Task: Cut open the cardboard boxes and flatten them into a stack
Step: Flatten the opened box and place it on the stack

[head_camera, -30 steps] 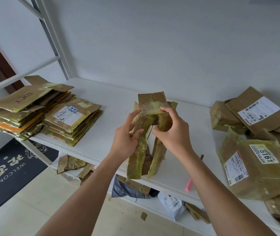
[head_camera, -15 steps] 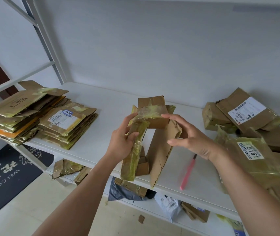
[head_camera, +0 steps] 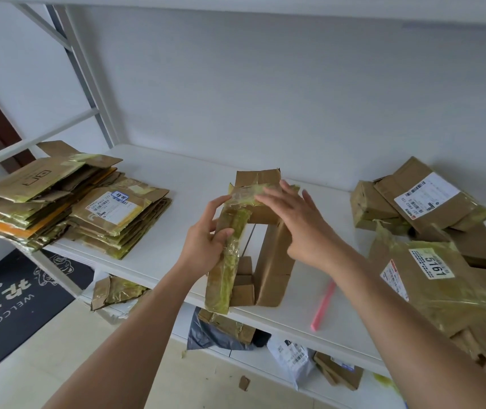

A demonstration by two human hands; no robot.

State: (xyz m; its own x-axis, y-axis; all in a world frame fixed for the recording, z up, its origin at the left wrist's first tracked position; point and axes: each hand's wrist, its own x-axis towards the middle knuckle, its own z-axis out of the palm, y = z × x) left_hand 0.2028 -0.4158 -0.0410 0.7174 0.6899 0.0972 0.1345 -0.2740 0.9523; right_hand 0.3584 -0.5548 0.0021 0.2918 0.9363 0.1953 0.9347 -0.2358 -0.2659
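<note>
Left hand [head_camera: 206, 249] grips the opened cardboard box's [head_camera: 274, 261] taped wall | right hand [head_camera: 301, 228] flat, fingers spread on top | light, creasable; press at the folds

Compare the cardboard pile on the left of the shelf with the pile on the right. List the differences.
The left pile is flattened pieces laid level in neat layers; the right pile is boxes that keep their bulk, leaning on each other at odd angles. The left pile sits at the shelf's left end, clear of the hands; the right pile runs out of view at the frame's right edge. Both are brown cardboard with yellowish tape and white shipping labels.
</note>
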